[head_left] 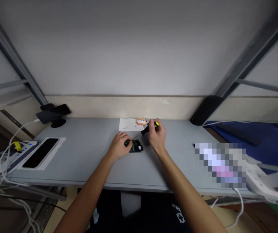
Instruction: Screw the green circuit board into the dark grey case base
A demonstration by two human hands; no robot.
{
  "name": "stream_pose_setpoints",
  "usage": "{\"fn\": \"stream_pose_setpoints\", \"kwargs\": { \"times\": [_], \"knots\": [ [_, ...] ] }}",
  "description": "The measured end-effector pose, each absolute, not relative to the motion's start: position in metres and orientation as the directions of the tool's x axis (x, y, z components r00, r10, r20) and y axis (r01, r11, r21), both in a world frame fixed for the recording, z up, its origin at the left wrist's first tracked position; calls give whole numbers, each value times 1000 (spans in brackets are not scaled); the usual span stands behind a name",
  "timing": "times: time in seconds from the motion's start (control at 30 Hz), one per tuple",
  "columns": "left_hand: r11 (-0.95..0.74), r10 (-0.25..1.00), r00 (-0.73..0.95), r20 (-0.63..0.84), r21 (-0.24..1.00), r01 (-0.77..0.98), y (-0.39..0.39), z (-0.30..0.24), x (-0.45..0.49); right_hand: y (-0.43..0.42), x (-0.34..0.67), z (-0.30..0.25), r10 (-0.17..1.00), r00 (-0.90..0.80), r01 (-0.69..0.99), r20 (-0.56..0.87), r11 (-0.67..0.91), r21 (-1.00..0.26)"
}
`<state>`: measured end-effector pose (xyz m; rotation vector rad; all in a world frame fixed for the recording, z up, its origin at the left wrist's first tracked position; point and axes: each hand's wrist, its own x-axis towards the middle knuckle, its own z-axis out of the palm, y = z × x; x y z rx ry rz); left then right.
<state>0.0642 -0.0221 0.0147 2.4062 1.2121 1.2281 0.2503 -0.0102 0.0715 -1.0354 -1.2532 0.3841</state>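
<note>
A green circuit board (136, 147) in a dark base lies on the desk in front of me. My left hand (119, 147) grips its left end, with fingers curled over the edge. My right hand (157, 134) is closed around a screwdriver (144, 130) with a black and yellow handle. The thin shaft slants down to the left, and its tip comes close to the left fingertips over the board. Whether the tip touches a screw is too small to tell. Behind the board, a white sheet of paper (130, 123) carries several tiny dark pieces, probably screws.
An orange and white round item (141, 121) sits on the paper's right side. Phones (41, 153) and a power strip (19, 157) with cables are at left, near a dark stand (58, 123). A black cylinder (205, 110) leans back right; another power strip (262, 181) lies right.
</note>
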Motion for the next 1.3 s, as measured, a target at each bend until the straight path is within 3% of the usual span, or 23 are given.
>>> {"fn": "stream_pose_setpoints", "kwargs": {
  "times": [0.57, 1.3],
  "knots": [
    [-695, 706, 383, 595, 479, 537, -21, 12, 63, -20, 240, 51, 562, 535, 405, 631, 485, -775],
    [-699, 705, 395, 589, 483, 528, -25, 16, 62, -11, 245, 51, 617, 569, 323, 544, 442, -837]
  ]
}}
